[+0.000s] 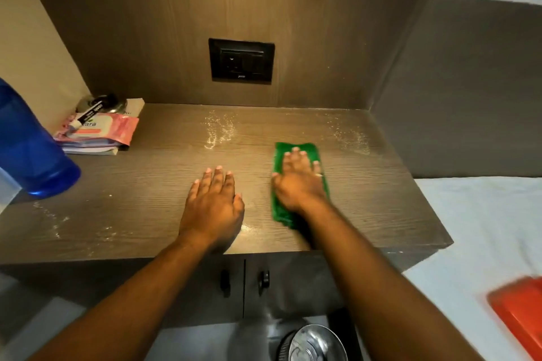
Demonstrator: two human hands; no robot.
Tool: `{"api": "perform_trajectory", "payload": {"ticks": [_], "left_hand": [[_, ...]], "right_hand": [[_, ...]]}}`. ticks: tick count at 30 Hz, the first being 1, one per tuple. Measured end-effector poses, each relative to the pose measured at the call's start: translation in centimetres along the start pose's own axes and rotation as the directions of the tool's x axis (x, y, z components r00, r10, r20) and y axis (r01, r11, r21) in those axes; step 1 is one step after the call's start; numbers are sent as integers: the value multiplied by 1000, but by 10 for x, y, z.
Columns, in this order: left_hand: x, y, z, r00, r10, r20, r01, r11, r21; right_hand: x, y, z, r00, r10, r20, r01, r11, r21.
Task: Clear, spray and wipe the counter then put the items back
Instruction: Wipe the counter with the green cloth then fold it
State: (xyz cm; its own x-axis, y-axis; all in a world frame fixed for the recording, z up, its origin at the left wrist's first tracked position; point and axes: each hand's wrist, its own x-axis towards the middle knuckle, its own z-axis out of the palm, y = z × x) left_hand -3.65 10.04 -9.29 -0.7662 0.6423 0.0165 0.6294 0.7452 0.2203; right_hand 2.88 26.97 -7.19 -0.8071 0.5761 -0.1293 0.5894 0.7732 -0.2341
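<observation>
Hands lie flat, fingers straight: right hand (pixel 299 182) presses green cloth (pixel 296 155), left hand (pixel 212 205) on wet counter (pixel 132 184); blue bottle (pixel 32 143), pink wipes pack (pixel 99 132) sit left.

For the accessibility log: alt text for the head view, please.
The right hand presses a green cloth flat on a wet-speckled wooden counter; the left hand rests flat beside it. A blue bottle and wipes pack sit far left.

Wood-grain counter (pixel 146 184) – matt, wet-speckled; fuzzy green cloth (pixel 296 149); glossy blue plastic bottle (pixel 32 149).
</observation>
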Motion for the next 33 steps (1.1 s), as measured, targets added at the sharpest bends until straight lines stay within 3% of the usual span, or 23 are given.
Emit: {"api": "perform_trajectory", "payload": {"ticks": [2, 4, 9, 14, 16, 18, 21, 23, 25, 28, 33], "left_hand": [[2, 1, 0, 1000, -9, -8, 9, 1000, 13], [3, 1, -1, 1000, -18, 1, 18, 1000, 17], [1, 4, -1, 1000, -27, 11, 27, 999, 31], [6, 2, 1, 999, -33, -10, 33, 998, 62], [6, 5, 1, 999, -33, -12, 33, 998, 52], [7, 3, 1, 1000, -30, -8, 30, 998, 53], [8, 1, 0, 1000, -26, 4, 26, 998, 49], [8, 0, -3, 999, -33, 10, 32, 999, 39], [7, 1, -4, 1000, -24, 15, 24, 999, 39], [6, 4, -5, 1000, -21, 18, 20, 999, 42], [8, 2, -3, 1000, -27, -13, 28, 999, 41]], "right_hand": [[-27, -5, 8, 973, -227, 35, 229, 972, -57], [-51, 40, 5, 967, -251, 51, 255, 965, -67], [-32, 178, -29, 988, 146, -58, -150, 985, -89], [73, 160, -48, 881, 469, -56, -470, 883, 5], [94, 107, -37, 929, 369, -40, -368, 929, 33], [79, 41, -13, 995, 104, -6, -104, 994, 22], [15, 5, 2, 960, -278, 33, 280, 957, -78], [-13, 42, -3, 927, -370, 57, 374, 922, -105], [-23, 99, -14, 951, -302, 62, 307, 945, -114], [-5, 168, -33, 1000, -29, -6, 28, 989, -143], [94, 188, -60, 951, 299, -74, -304, 951, -63]]}}
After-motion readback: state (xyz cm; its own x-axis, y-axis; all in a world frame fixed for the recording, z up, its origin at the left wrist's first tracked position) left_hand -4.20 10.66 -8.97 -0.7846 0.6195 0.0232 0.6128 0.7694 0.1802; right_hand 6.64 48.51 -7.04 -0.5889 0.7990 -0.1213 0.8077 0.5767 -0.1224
